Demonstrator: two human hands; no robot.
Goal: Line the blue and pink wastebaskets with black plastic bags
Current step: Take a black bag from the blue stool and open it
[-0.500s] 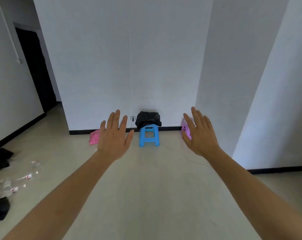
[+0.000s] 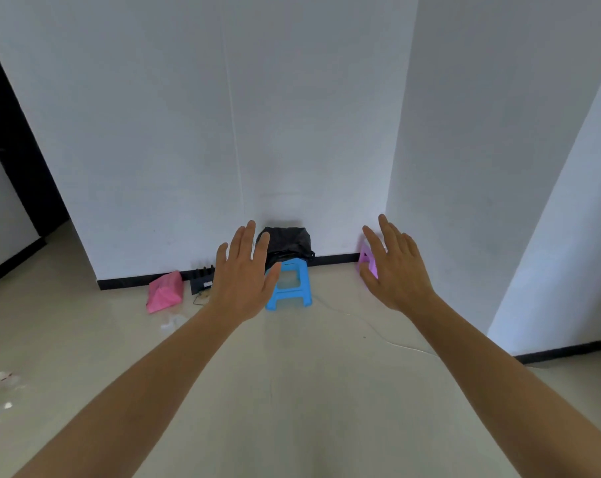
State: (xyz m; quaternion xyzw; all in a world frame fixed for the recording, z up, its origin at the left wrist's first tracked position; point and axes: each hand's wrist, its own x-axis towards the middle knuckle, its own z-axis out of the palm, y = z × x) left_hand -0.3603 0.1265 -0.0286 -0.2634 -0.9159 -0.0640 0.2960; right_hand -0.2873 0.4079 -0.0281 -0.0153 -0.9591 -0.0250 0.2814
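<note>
Both arms stretched forward, left hand (image 2: 244,270) and right hand (image 2: 397,269) well apart at frame centre, fingers spread, holding nothing. Step looked like approach: close in first, free black bag (image 2: 287,243) heaped on blue stool (image 2: 289,285) at wall base. Pink wastebasket (image 2: 164,291), left of centre, tipped over, long axis roughly across frame; mouth direction unclear. Blue wastebasket not seen.
</note>
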